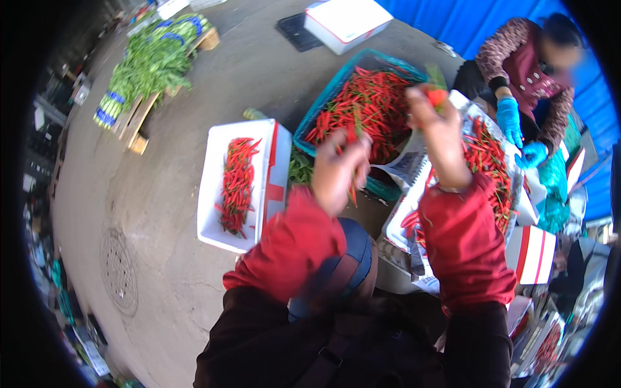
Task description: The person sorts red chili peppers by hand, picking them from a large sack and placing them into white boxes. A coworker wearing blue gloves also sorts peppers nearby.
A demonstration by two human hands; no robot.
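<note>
My left hand (pixel 341 167) is closed round a few red chili peppers with green stems, in front of the near edge of a teal crate (pixel 304 112) heaped with red chilies (pixel 364 109). Raised at the crate's right side, my right hand (pixel 436 121) is blurred and holds something red and green, seemingly chilies. To the left stands a white foam box (pixel 212 145) with a long pile of chilies (pixel 237 186) inside. Under and beside my right arm are a white foam tray (pixel 395 228) and a paper-lined box of chilies (pixel 490 165).
A person (pixel 526 82) in blue gloves works at the right box. Bundled leafy greens (pixel 150 68) lie on a wooden pallet (pixel 138 119) at upper left. A closed white foam box (pixel 347 22) stands behind the crate. A manhole cover (pixel 119 271) is set in the floor.
</note>
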